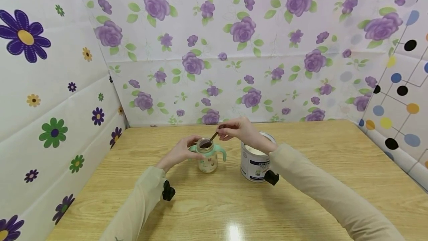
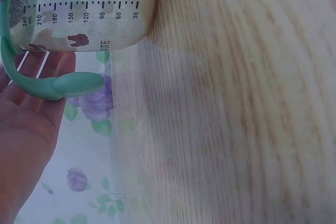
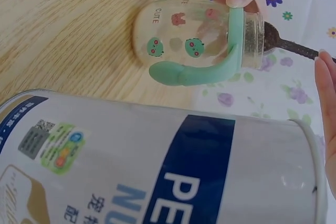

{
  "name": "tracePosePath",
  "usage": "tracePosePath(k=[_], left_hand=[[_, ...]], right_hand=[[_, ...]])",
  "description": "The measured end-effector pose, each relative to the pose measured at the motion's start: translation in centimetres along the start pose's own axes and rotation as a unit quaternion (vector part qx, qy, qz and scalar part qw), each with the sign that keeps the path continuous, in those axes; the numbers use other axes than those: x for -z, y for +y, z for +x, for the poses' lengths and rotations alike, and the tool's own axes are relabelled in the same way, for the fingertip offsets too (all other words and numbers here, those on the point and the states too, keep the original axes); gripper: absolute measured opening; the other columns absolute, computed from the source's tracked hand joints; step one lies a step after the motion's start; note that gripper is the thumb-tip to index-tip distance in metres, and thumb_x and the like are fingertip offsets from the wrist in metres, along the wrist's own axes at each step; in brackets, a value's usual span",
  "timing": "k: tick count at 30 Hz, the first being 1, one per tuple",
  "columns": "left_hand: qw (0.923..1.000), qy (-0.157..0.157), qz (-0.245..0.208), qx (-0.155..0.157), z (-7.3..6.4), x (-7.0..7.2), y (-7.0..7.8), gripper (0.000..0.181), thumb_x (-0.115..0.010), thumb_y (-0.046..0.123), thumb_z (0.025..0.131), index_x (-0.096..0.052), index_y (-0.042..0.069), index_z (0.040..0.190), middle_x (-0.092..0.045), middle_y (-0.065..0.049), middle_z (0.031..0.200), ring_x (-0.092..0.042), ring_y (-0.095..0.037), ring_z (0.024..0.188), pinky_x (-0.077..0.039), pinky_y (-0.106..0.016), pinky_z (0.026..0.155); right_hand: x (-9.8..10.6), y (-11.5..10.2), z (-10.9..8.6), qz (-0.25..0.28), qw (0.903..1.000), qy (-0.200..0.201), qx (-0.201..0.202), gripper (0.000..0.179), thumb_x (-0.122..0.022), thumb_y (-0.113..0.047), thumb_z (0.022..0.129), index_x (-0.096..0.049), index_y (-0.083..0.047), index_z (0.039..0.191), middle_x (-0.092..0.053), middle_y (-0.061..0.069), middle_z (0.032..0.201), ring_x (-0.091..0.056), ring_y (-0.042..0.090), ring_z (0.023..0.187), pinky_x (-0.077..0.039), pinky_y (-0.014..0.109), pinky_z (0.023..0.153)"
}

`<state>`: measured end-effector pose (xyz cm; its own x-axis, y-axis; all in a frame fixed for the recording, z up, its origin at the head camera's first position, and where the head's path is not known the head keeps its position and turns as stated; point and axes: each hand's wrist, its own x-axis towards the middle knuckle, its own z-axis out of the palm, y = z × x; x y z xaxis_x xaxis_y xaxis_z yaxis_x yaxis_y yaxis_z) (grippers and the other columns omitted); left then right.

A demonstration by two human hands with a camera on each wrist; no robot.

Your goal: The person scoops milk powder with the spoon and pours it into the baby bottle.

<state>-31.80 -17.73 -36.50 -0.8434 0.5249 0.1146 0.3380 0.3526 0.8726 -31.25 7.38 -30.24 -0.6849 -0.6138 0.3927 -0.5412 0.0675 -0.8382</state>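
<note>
A clear baby bottle [image 1: 208, 164] with two mint-green handles stands upright on the wooden table, its mouth uncovered. My left hand [image 1: 182, 151] grips it around the neck and left handle. Above it my right hand [image 1: 240, 131] pinches the handle of a dark spoon [image 3: 296, 48], whose bowl is tipped into the bottle's mouth. Millilitre marks run along the bottle's side in the left wrist view. Below my right forearm stands a large white and navy can [image 1: 249, 164], open at the top, with pale contents partly hidden by the arm.
The light wooden table [image 1: 207, 207] carries the bottle and the can, which stand a short gap apart. Floral sheeting [image 1: 220, 47] hangs behind the table's far edge. More patterned sheets [image 1: 77, 99] close off the left and right sides.
</note>
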Motion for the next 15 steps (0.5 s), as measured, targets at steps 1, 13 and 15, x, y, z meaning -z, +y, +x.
tracePosePath(k=[1, 13, 15], left_hand=[[1.0, 0.0, 0.0, -0.001, 0.0, 0.0, 0.0, 0.056, -0.075, 0.013, 0.075, -0.051, 0.008, 0.125, -0.054, -0.004, 0.116, -0.045, -0.025, 0.111, -0.038, -0.044, 0.088], [0.9999, -0.002, 0.017, 0.001, 1.2, 0.2, -2.4, 0.059, -0.077, 0.019, 0.074, -0.049, 0.012, 0.126, -0.053, -0.002, 0.116, -0.045, -0.022, 0.111, -0.037, -0.044, 0.089], [0.9998, -0.003, 0.019, 0.002, 1.2, 0.2, -2.4, 0.058, -0.077, 0.021, 0.073, -0.05, 0.012, 0.124, -0.054, -0.002, 0.115, -0.045, -0.022, 0.111, -0.037, -0.043, 0.089]], right_hand=[[0.0, 0.0, 0.0, 0.005, 1.0, 0.003, 0.0, 0.017, -0.052, 0.006, 0.089, -0.061, 0.013, 0.101, -0.065, 0.016, 0.084, -0.061, 0.037, 0.079, -0.051, 0.039, 0.07], [0.0, 0.3, 0.1, 0.06, 0.9946, 0.084, -0.005, 0.018, -0.05, 0.005, 0.09, -0.059, 0.017, 0.1, -0.059, 0.032, 0.087, -0.061, 0.037, 0.078, -0.05, 0.043, 0.069], [0.0, 0.3, 0.1, 0.073, 0.9919, 0.105, -0.001, 0.018, -0.05, 0.004, 0.091, -0.059, 0.017, 0.098, -0.059, 0.033, 0.087, -0.062, 0.035, 0.077, -0.05, 0.043, 0.07]])
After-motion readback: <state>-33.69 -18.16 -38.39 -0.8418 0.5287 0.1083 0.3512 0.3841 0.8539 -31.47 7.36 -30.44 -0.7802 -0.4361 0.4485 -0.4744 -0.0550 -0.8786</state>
